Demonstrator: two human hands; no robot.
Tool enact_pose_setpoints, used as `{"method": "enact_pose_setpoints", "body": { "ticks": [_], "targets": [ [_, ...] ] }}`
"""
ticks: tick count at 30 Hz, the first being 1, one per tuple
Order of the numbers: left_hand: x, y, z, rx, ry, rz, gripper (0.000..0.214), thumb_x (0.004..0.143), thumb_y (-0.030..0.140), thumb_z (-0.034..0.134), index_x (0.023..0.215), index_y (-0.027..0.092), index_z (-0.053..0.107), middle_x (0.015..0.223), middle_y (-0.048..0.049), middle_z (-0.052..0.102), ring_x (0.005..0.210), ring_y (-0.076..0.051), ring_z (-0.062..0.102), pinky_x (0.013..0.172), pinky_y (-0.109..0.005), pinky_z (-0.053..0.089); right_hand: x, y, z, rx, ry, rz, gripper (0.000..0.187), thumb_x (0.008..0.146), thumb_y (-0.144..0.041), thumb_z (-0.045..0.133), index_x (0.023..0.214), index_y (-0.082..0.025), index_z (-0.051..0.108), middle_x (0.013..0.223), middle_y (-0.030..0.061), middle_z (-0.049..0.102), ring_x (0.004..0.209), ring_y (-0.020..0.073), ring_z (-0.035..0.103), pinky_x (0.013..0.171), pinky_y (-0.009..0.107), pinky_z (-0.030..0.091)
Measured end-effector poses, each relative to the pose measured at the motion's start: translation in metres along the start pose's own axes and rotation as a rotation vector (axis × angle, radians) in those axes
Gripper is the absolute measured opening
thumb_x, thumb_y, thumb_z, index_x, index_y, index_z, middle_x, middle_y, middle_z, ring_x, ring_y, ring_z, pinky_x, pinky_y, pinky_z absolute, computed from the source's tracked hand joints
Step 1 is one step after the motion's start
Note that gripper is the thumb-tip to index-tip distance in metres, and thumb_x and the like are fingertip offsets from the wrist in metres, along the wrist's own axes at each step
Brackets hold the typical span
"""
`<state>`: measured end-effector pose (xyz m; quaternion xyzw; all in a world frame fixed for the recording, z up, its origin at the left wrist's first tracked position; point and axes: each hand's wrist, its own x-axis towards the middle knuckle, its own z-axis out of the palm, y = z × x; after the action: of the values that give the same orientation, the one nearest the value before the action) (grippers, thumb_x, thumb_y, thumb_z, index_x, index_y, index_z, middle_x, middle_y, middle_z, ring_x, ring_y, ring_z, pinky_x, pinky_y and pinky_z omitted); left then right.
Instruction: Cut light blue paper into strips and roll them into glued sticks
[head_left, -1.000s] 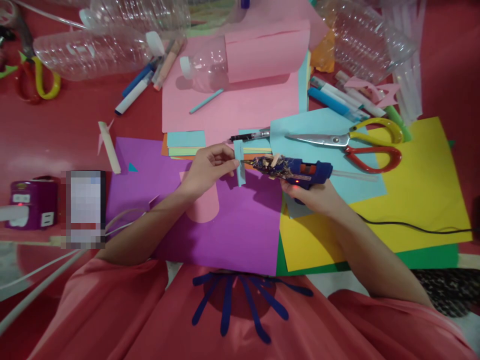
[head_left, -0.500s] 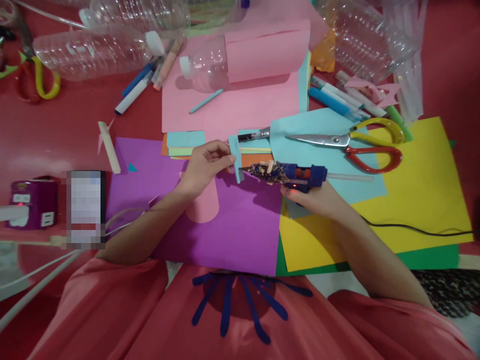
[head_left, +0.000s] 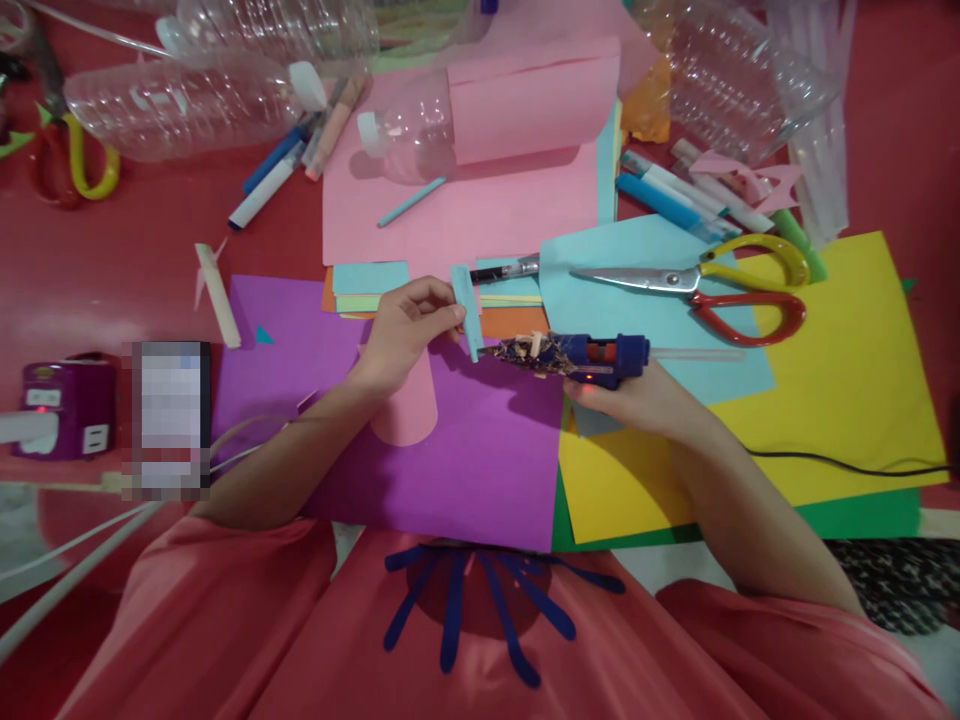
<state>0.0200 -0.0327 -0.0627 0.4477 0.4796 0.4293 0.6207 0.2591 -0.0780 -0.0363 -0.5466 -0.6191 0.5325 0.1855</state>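
"While my left hand (head_left: 405, 325) pinches the strip (head_left: 466, 310), the glue gun (head_left: 577, 355) comes in lower than it did a second ago."

"So what has moved?"

"Both. The strip has gone up and a little to the left, and it tilts now, its top leaning away from the gun. A second ago the nozzle (head_left: 487, 350) met it about halfway up. Now the tip sits at its bottom end, touching or just short of it, I cannot tell which."

"How do you hold it?"

"Thumb and fingers (head_left: 442, 312) are clamped on the strip's left edge, so it hangs in the air above the purple sheet (head_left: 465, 470), clear of the table (head_left: 112, 270). My right hand (head_left: 637, 395) is closed round the gun's grip from below, and the trigger finger is hidden under the body."

"And what does that mean for the gluing?"

"I judge that the glue line has run down the strip and is at its end, or nearly. No bead shows from here, so I can't swear to it."

"Anything close by?"

"The pen (head_left: 502, 270) lies just behind the strip's top. The scissors (head_left: 697, 285) rest on the blue sheet (head_left: 637, 250) beyond the gun, well apart from it. The cord (head_left: 825, 460) trails right across the yellow sheet (head_left: 840, 380). The pink cut-out (head_left: 405, 415) lies flat under my left wrist."
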Motion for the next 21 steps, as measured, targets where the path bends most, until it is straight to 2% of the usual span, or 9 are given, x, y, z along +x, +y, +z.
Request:
{"method": "enact_pose_setpoints", "body": {
  "ticks": [5, 14, 17, 21],
  "targets": [
    [0.001, 0.0, -0.001, -0.026, 0.002, 0.014, 0.026, 0.062, 0.026, 0.081, 0.063, 0.018, 0.057, 0.054, 0.0068, 0.058, 0.046, -0.006, 0.058, 0.049, -0.018, 0.047, -0.001, 0.0, -0.002, -0.058, -0.013, 0.018, 0.01, 0.065, -0.028, 0.056, 0.066, -0.019, 0.062, 0.061, 0.0007, 0.058, 0.059, 0.015, 0.049, 0.051, 0.025, 0.043],
    [0.0, -0.001, -0.002, -0.028, 0.026, -0.004, 0.027, 0.064, 0.026, 0.081, 0.065, 0.018, 0.055, 0.053, 0.0069, 0.057, 0.048, -0.007, 0.06, 0.05, -0.019, 0.049, 0.0, -0.003, -0.009, 0.004, -0.023, -0.025, 0.01, 0.066, -0.029, 0.059, 0.067, -0.021, 0.064, 0.059, -0.0003, 0.061, 0.055, 0.014, 0.05, 0.05, 0.025, 0.043],
    [0.001, -0.001, -0.002, -0.025, 0.037, -0.011, 0.028, 0.067, 0.026, 0.081, 0.065, 0.018, 0.054, 0.052, 0.0073, 0.056, 0.048, -0.007, 0.06, 0.051, -0.019, 0.049, 0.0, -0.006, -0.023, 0.055, -0.015, 0.05, 0.015, 0.064, -0.035, 0.064, 0.066, -0.021, 0.062, 0.057, -0.0003, 0.062, 0.05, 0.013, 0.05, 0.045, 0.025, 0.041],
    [0.0, -0.001, -0.001, -0.045, 0.026, 0.007, 0.028, 0.066, 0.026, 0.081, 0.066, 0.018, 0.054, 0.053, 0.0069, 0.057, 0.048, -0.007, 0.06, 0.05, -0.018, 0.048, -0.003, -0.005, -0.05, 0.095, -0.077, 0.234, 0.031, 0.063, -0.047, 0.074, 0.063, -0.018, 0.063, 0.052, 0.0032, 0.063, 0.042, 0.0121, 0.051, 0.04, 0.025, 0.039]
  ]
}}
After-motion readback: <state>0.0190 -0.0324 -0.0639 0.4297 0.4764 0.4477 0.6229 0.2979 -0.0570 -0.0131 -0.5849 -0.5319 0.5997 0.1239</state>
